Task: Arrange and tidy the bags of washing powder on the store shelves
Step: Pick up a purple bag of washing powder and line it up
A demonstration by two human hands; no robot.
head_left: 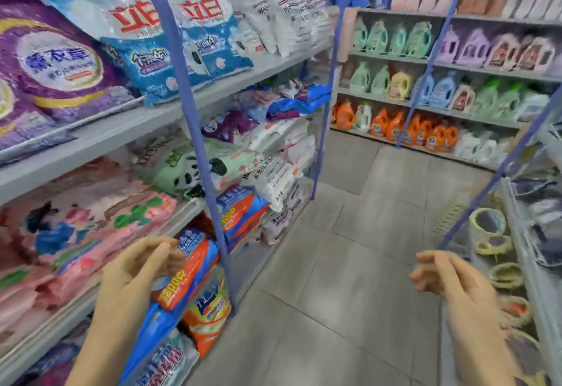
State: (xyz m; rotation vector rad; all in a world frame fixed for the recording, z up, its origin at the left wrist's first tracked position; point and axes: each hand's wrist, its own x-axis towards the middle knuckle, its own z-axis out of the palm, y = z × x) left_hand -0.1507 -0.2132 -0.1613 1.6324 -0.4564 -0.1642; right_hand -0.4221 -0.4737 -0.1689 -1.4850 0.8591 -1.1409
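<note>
A: Where are our hands rn?
B: Our left hand (137, 270) is at lower left of the frame, fingers relaxed & slightly curved, thumb apart, gripping nothing. It's right in front of the orange-and-blue bag (188, 273) on a low shelf. Fingertips look v. near it, but w/ the blur we can't tell if they touch.
A: And the other?
B: Our right hand (450, 282) is at lower right, beside the grey floor tiles (334, 264), fingers loosely curled, nothing in it. Well apart from the left.
A: The powder bags, where do we see them?
B: All down the left side, on grey shelves (121, 131) w/ a blue upright post (190, 112) in front. Upper left: purple bags (57, 63), leaning. Beside them, toward ctr, blue-and-white bags (143, 39) w/ red characters, then white bags (292, 2) at top ctr. One level down: pink bags (91, 227) stacked flat at left, & a green panda bag (182, 169) nearer the post. Below our left hand, an orange-and-yellow bag (209, 318) sits by the foot of the post.
A: Anything else?
B: Detergent bottles (425, 87) fill the far shelves at upper right. Woven baskets (492, 233) at the right edge, near our right hand.
</note>
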